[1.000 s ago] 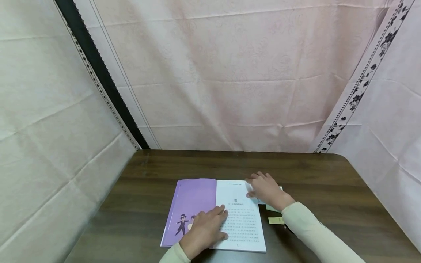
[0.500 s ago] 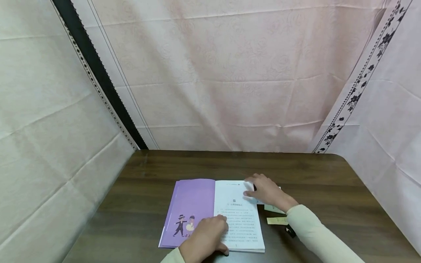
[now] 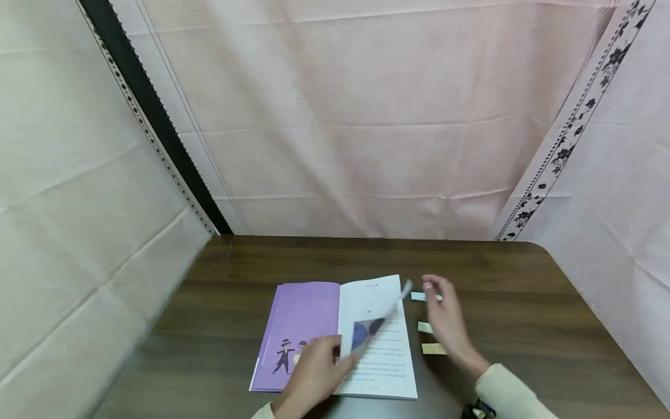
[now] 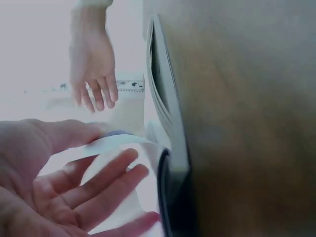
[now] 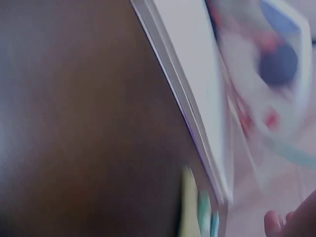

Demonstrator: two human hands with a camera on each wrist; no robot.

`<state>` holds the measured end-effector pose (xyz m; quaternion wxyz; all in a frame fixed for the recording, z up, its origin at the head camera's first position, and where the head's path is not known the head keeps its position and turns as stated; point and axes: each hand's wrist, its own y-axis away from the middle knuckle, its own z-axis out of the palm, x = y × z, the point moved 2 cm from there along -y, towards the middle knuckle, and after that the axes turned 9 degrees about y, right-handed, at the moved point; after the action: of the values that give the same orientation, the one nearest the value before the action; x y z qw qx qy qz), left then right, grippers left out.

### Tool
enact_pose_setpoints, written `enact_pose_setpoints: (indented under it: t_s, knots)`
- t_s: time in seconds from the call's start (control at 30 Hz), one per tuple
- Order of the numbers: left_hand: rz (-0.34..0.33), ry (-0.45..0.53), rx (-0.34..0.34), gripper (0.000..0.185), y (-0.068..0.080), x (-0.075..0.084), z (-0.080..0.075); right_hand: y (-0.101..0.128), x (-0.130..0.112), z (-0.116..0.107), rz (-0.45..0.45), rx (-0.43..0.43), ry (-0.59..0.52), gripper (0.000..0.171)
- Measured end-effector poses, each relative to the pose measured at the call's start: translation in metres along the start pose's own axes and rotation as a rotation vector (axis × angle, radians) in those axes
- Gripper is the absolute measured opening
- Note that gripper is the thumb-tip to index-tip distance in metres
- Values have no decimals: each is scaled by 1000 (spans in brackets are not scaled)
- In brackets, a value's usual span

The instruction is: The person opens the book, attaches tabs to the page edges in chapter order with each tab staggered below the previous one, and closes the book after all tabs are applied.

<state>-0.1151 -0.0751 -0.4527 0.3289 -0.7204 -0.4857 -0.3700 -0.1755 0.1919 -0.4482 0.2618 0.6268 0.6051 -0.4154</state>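
An open book (image 3: 379,366) lies on the dark wooden table (image 3: 523,314), with a purple left page (image 3: 303,314) and a printed white right page. One page (image 3: 374,317) stands curled in mid-turn, an illustration showing on its underside. My left hand (image 3: 335,356) holds this page at its lower edge. In the left wrist view the page (image 4: 116,143) runs between the thumb and the fingers (image 4: 106,173). My right hand (image 3: 437,302) hovers open just right of the book, fingers straight and blurred, touching nothing. The right wrist view is blurred and shows the book's edge (image 5: 182,98).
Three small sticky notes lie on the table right of the book: a pale blue one (image 3: 418,297), a green one (image 3: 425,327), a yellow one (image 3: 433,348). Pink cloth walls (image 3: 366,116) enclose the table at the back and both sides.
My right hand has let go of the page's upper corner and drawn away to the right. The page has swung up and leftward, and my left hand has taken it.
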Motion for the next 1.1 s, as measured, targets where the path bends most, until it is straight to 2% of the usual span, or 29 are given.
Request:
enact_pose_setpoints:
  t_s: [0.07,0.17,0.23,0.3,0.37,0.47,0.57,0.63,0.7,0.77,0.83,0.9,0.93,1.0,1.07,1.1]
  knots:
    - [-36,85,31,9,3,-6,-6,12,-8,22,-44,-63,-33,39]
    - [-63,165,46,14,9,-13,-10,22,-20,53,-99,-267,-45,51]
    - [-76,183,61,19,13,-16,-11,25,-24,66,-128,-396,-26,61]
    - [-95,165,88,29,19,-18,-13,26,-26,75,-167,-485,18,71]
    - [-130,107,130,38,27,-20,-17,27,-28,81,-206,-563,67,75]
    - [-199,47,165,36,41,-22,-26,28,-30,88,-272,-704,154,79]
    - [-231,17,136,28,52,-25,-35,30,-35,92,-339,-820,254,76]
    - [-239,5,61,40,57,-28,-40,31,-38,94,-394,-861,328,72]
    - [-215,10,-57,53,59,-31,-42,31,-40,96,-438,-880,387,68]
    - [-154,45,-220,59,59,-32,-40,31,-40,97,-482,-887,445,64]
    - [-42,63,-388,57,54,-33,-35,30,-39,98,-527,-879,502,60]
    - [84,72,-481,47,47,-29,-29,29,-38,99,-580,-858,566,58]
    - [143,41,-497,40,43,-25,-27,27,-38,99,-603,-846,597,57]
    - [213,-89,-477,24,35,-18,-24,24,-36,100,-648,-816,654,55]
    - [205,-229,-429,14,28,-8,-23,20,-35,102,-676,-793,688,54]
    - [192,-319,-412,16,25,-5,-21,19,-34,104,-689,-783,699,54]
